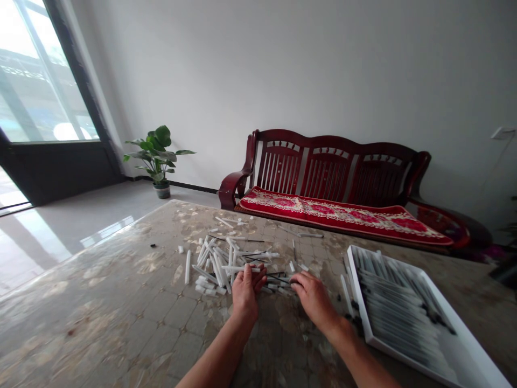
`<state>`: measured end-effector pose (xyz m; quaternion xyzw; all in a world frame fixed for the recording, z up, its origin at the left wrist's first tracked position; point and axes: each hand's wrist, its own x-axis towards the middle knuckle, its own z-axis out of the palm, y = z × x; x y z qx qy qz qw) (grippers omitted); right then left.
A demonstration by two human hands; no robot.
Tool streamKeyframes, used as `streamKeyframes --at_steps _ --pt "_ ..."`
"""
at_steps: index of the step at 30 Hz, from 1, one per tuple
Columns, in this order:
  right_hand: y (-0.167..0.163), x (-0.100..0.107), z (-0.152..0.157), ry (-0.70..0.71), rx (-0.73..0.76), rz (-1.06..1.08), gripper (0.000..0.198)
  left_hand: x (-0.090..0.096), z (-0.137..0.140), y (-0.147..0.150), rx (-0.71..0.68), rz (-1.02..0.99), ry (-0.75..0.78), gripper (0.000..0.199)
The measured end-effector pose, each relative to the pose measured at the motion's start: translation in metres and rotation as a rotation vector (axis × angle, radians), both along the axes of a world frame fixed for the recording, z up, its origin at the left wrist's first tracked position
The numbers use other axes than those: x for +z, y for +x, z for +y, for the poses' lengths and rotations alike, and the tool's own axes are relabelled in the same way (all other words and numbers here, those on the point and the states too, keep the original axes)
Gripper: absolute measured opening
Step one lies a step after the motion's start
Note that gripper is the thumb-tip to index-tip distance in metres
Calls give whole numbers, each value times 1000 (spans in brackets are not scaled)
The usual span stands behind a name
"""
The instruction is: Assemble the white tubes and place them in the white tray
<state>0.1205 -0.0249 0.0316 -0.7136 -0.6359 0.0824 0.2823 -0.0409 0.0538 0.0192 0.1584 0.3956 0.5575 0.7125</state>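
My left hand (247, 290) is closed around a slim white tube (236, 268) that looks like a pen barrel. To its right, my right hand (313, 297) pinches a thin dark rod (279, 278), perhaps a pen refill, whose far end points toward my left hand. Whether the rod touches the tube I cannot tell. Just beyond both hands lies a loose pile of white tubes (216, 264), with short white caps (205, 288) at its near edge and several thin dark rods among them.
On the right stands a white tray (361, 302) with rows of translucent, dark-ended sticks (398, 307). Small black pieces (355, 319) lie along its left side. The patterned table (133, 323) reaches toward a red wooden bench (327, 167); a potted plant (159, 156) stands behind.
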Motion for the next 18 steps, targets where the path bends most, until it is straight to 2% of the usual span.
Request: streamKeyframes --at_steps 6,9,13,18 --pt "-2 9 -4 37 0 -126 21 -7 -2 4 -88 129 147 41" --pt "-7 15 -4 60 16 -159 22 -8 -6 7 -136 200 173 50" --pt "-22 19 2 120 38 -20 27 -7 -14 11 -210 142 153 52" --pt "-31 20 13 226 167 193 34 -2 -19 11 -280 2 98 43"
